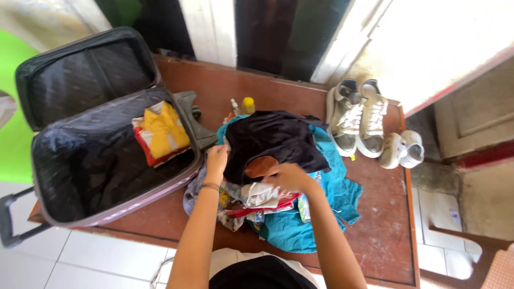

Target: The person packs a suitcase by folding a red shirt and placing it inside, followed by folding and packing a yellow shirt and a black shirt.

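Observation:
A black shirt (273, 140) lies spread on top of a pile of clothes on a brown wooden table (383, 225). My left hand (217, 159) grips the shirt's left edge. My right hand (289, 177) holds the shirt near its neck opening. Under the shirt lie a teal garment (332, 198) and a crumpled patterned cloth (251, 200). An open dark suitcase (96, 160) sits at the left, with a folded yellow and red garment (162, 132) inside it.
A pair of pale sneakers (357, 118) stands at the table's far right, with two small white shoes (402, 150) beside them. A yellow-capped bottle (248, 105) stands behind the pile. The suitcase handle (8, 225) sticks out over the tiled floor.

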